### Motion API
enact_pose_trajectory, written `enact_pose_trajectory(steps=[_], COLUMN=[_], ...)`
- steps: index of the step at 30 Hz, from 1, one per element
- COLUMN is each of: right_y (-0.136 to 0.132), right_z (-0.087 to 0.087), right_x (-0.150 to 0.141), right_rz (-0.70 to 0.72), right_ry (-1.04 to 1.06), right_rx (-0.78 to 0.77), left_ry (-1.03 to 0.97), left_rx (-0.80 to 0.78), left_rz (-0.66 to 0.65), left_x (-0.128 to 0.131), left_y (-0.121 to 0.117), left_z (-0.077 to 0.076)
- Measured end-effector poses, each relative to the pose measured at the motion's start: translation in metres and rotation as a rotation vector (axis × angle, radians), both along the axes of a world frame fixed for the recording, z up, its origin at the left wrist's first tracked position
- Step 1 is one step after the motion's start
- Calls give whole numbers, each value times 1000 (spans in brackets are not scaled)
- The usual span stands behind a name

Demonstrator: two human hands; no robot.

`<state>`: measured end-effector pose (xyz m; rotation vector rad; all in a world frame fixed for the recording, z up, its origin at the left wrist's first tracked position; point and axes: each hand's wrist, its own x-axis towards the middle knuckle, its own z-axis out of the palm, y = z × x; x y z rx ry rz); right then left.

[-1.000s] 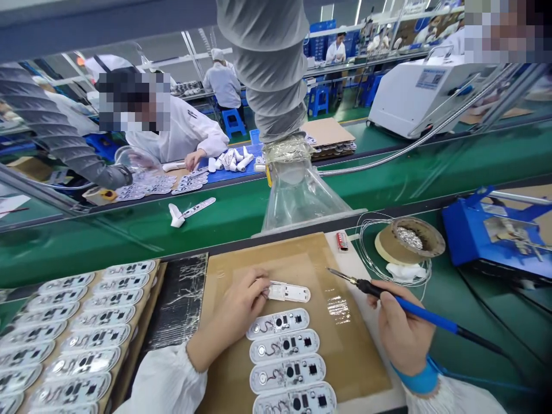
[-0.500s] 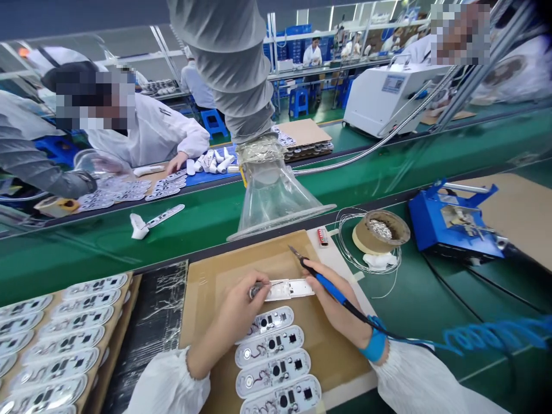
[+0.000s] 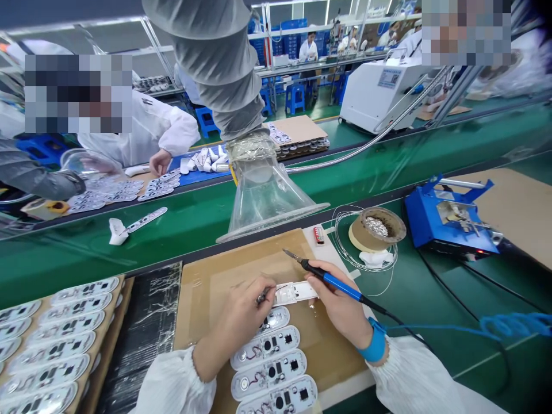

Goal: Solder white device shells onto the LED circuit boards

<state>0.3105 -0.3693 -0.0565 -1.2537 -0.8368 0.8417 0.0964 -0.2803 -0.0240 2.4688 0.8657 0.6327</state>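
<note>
My right hand (image 3: 340,302) is wrapped round a soldering iron (image 3: 338,283) with a blue and black handle, its tip pointing up and left over the cardboard. That hand's fingers also touch the right end of a white plastic housing (image 3: 296,292). My left hand (image 3: 248,305) is closed at the housing's left end, pinching a small dark metallic part (image 3: 261,296) whose kind I cannot make out. Just below lies a column of rounded white casings (image 3: 276,371) with circuit boards, black components and thin wires. The uppermost is partly covered by my left hand.
A cardboard sheet (image 3: 207,287) lies under the work. At left stand stacked boards of casings (image 3: 60,339). A clear fume hood (image 3: 271,201) hangs ahead. To the right are a tin-filled pot (image 3: 379,227), solder wire (image 3: 340,244) and a blue stand (image 3: 451,221). A co-worker (image 3: 138,129) sits opposite.
The housing and my left hand have shifted slightly right against the cardboard. The soldering iron stays in my right hand, its handle lying flatter. The camera view has turned a little.
</note>
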Motion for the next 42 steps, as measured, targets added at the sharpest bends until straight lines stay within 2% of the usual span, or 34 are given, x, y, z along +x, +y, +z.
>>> enact_pose_trajectory(steps=[5, 9, 13, 17, 22, 29, 37, 39, 42], right_y=[-4, -4, -2, -2, -1, -2, -1, -1, -6], right_z=[-2, -5, -6, -5, -4, -8, -3, 0, 6], right_x=[-1, 1, 4, 5, 7, 12, 13, 16, 24], right_rz=[29, 12, 2, 1, -15, -39, -74, -90, -139], right_ry=[-20, -8, 10, 24, -31, -92, -205, -201, -175], right_rx=[-19, -5, -3, 11, 56, 63, 79, 89, 124], left_ry=[100, 55, -93, -94, 77, 125, 168, 161, 130], left_rx=[59, 72, -182, -411, -505, -592, -583, -556, -488], left_rz=[-51, -43, -3, -117, -226, -289, -364, -342, -226], left_x=[10, 14, 12, 12, 8, 4, 2, 0, -6], left_y=[0, -1, -1, 1, 4, 7, 0, -2, -5], left_z=[4, 4, 6, 16, 28, 39, 41, 38, 30])
